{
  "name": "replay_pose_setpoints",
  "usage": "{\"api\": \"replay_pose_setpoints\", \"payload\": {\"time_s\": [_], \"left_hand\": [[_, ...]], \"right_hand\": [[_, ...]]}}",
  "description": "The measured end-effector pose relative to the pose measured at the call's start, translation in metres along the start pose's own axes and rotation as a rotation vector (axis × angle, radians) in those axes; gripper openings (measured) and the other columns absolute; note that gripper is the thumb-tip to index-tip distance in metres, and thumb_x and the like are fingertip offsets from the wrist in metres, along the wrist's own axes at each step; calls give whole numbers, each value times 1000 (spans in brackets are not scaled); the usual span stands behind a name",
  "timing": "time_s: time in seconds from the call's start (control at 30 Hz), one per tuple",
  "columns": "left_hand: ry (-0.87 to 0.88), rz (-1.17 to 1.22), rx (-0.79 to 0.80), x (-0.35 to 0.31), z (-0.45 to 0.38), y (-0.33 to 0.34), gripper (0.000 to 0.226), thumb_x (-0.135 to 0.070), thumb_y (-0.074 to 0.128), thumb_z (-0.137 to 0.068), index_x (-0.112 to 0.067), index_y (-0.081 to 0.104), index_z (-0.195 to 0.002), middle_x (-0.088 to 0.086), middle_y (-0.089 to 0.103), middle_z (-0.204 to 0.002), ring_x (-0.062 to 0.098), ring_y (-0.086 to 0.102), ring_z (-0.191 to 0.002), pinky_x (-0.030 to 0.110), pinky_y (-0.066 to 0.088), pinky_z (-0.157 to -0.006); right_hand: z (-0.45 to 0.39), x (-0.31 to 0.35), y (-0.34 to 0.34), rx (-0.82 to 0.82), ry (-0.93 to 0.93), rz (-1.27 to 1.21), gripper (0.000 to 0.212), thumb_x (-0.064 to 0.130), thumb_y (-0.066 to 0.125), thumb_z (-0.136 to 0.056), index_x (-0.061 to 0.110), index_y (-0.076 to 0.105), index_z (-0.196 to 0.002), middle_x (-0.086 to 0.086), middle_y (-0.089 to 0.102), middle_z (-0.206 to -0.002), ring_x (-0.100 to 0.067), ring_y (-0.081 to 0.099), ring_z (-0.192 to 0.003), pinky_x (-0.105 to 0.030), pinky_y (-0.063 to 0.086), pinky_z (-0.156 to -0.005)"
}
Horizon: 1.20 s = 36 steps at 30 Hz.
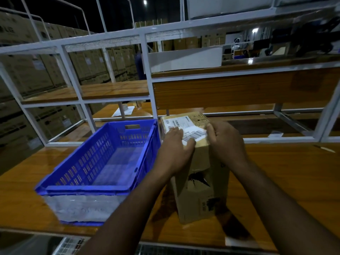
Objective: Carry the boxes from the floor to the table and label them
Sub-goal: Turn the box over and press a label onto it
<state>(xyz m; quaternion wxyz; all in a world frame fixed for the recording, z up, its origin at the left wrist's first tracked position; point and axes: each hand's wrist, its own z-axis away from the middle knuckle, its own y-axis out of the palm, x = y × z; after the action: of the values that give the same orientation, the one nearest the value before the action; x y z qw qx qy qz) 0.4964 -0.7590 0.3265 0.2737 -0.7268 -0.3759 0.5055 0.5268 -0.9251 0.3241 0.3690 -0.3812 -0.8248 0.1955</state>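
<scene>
A tall brown cardboard box (pixel 200 190) stands upright on the wooden table (pixel 287 177), just right of a blue crate. Its top carries a white printed label (pixel 181 122). A second white barcode label (pixel 195 135) lies across the top's near edge. My left hand (pixel 176 144) presses flat on the left end of that barcode label. My right hand (pixel 224 140) pinches its right end at the box's top right corner. Both forearms reach in from the bottom of the view.
A blue slotted plastic crate (pixel 103 159) sits on the table to the left of the box. A white metal shelf frame (pixel 147 70) with wooden shelves rises behind. Papers (pixel 123 110) lie on the far table. Stacked cartons (pixel 33 74) fill the left background.
</scene>
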Motion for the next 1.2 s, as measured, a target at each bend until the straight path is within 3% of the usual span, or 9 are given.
{"api": "replay_pose_setpoints", "payload": {"time_s": [0.17,0.27,0.37,0.47,0.57,0.67,0.77,0.9,1.2], "left_hand": [[16,133,-3,-58,37,40,73,-62,33,-101,-23,19,-160,-3,5,-169,12,-3,-155,40,6,-126],[91,243,-96,-84,60,69,70,-62,32,-101,-29,16,-160,-10,1,-169,1,-10,-152,33,3,-125],[225,353,-161,-95,75,83,59,-55,36,-102,-29,30,-155,-12,27,-162,-10,10,-146,13,10,-119],[296,482,-213,-89,67,84,46,-45,51,-101,-32,43,-144,-14,49,-139,-10,41,-128,21,43,-106],[150,562,-423,-66,40,76,45,-42,55,-98,-33,43,-140,-13,48,-135,-1,50,-120,27,55,-90],[-145,612,-640,-29,7,62,55,-31,62,-97,-24,37,-146,1,39,-145,12,47,-126,29,53,-93],[-446,692,-509,10,-23,53,72,-38,60,-98,-22,23,-157,8,27,-160,26,36,-143,49,45,-109],[-466,867,-163,31,-29,55,52,-54,36,-104,-20,50,-141,6,63,-124,19,61,-113,36,52,-86],[-310,712,-232,12,-3,55,44,-53,43,-101,-21,45,-130,-1,56,-121,6,57,-104,26,46,-75]], "right_hand": [[-5,-34,-14,-293,168,283,28,31,43,-102,9,60,-106,-11,54,-107,-26,48,-101,-33,38,-79],[1,-47,-17,-325,313,60,29,37,44,-102,12,57,-101,-6,53,-103,-23,51,-97,-33,40,-74],[11,-61,-16,-326,301,-97,32,40,41,-103,13,59,-100,-7,57,-106,-25,53,-102,-39,46,-80],[21,-71,-21,-260,295,-271,35,38,40,-106,15,63,-119,-6,62,-125,-26,51,-120,-40,44,-93],[40,-73,-23,-167,326,-447,63,61,36,-97,27,39,-150,1,41,-155,-17,38,-141,-42,38,-111],[64,-69,-16,-53,252,-393,91,76,43,-87,31,12,-159,6,12,-167,-11,16,-150,-36,23,-116],[74,-72,-4,-8,217,-248,95,67,51,-87,30,3,-160,7,-1,-168,-12,5,-152,-38,19,-116],[80,-85,5,-14,234,-313,87,62,46,-92,36,-3,-159,11,-2,-168,-16,10,-153,-46,28,-116],[85,-88,11,-131,295,-431,79,65,30,-94,29,7,-160,-7,31,-161,-28,44,-137,-39,47,-96]]}}
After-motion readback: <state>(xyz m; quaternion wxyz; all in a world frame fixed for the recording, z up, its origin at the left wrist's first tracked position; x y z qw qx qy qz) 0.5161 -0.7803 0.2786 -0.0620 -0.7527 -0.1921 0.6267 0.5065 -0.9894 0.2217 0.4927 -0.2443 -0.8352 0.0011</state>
